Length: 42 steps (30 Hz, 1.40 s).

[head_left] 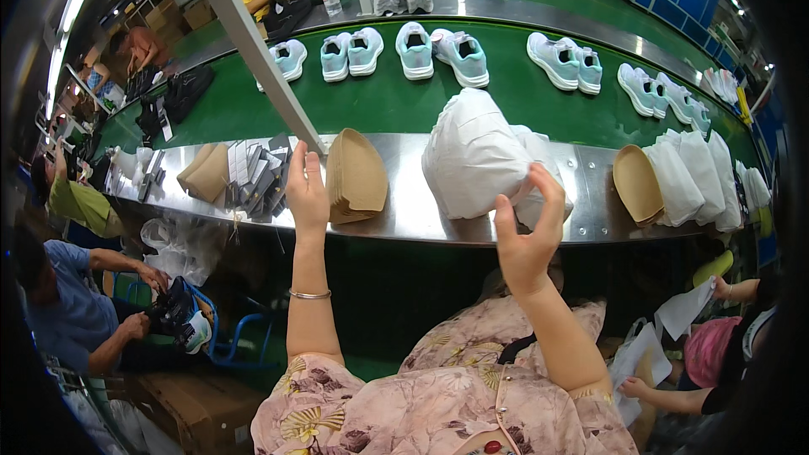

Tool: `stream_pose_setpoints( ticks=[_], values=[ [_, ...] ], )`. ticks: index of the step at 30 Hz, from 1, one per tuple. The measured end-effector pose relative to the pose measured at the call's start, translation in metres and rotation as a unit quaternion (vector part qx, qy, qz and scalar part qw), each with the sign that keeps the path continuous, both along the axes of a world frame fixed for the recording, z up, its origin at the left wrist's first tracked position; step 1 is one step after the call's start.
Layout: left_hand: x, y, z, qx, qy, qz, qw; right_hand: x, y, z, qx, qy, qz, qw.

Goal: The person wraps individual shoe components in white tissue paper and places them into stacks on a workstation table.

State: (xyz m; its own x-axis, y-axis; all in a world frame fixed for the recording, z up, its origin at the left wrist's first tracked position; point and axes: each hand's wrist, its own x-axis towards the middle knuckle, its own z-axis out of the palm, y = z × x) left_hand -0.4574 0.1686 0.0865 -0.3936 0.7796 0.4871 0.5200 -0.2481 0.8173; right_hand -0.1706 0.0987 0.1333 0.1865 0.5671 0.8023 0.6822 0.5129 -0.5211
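The white paper-wrapped bundle point(472, 156) sits on the metal table point(409, 181), and the right hand point(529, 257) is the nearer of the two, at the bundle's near right side. From the right fingers point(550, 190) the bundle lies forward and to the left. Its form is a rumpled mound, peaked at the far end and broadening toward the near edge; the wrapping leaves its true long axis uncertain. A second pale wrapped lump point(533, 145) shows against the bundle's right flank.

The right wrist rises from below the bundle, thumb and index finger curved and well parted, with nothing visibly held between them. Whether a fingertip touches the paper cannot be told.

The left hand point(309, 198) stands upright, well to the bundle's left, its fingers extended upward and no grip visible. Between that hand and the bundle is a stack of brown shaped inserts point(358, 175), long axis running away from the person; the hand is just beside it, contact unclear. Beyond the bundle, pale blue shoes point(462, 57) stand on the green belt point(497, 76).
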Motion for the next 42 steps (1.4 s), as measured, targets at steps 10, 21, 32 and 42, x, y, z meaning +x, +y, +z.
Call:
stream_pose_setpoints(
  ticks=[10, 21, 32, 42],
  values=[
    [0.023, 0.006, -0.053, -0.077, 0.080, -0.072, 0.991, -0.128, 0.078, -0.046, -0.378, 0.074, 0.238, 0.892],
    [0.032, -0.009, -0.043, -0.094, 0.143, -0.002, 0.985, -0.136, 0.120, -0.062, -0.540, 0.319, 0.406, 0.665],
    [0.017, -0.004, -0.041, -0.145, 0.069, -0.014, 0.987, -0.120, 0.065, -0.019, -0.174, 0.136, 0.179, 0.959],
    [0.141, -0.077, 0.055, 0.004, -0.293, -0.440, 0.849, 0.060, -0.031, 0.025, -0.229, 0.233, 0.185, 0.927]
  ],
)
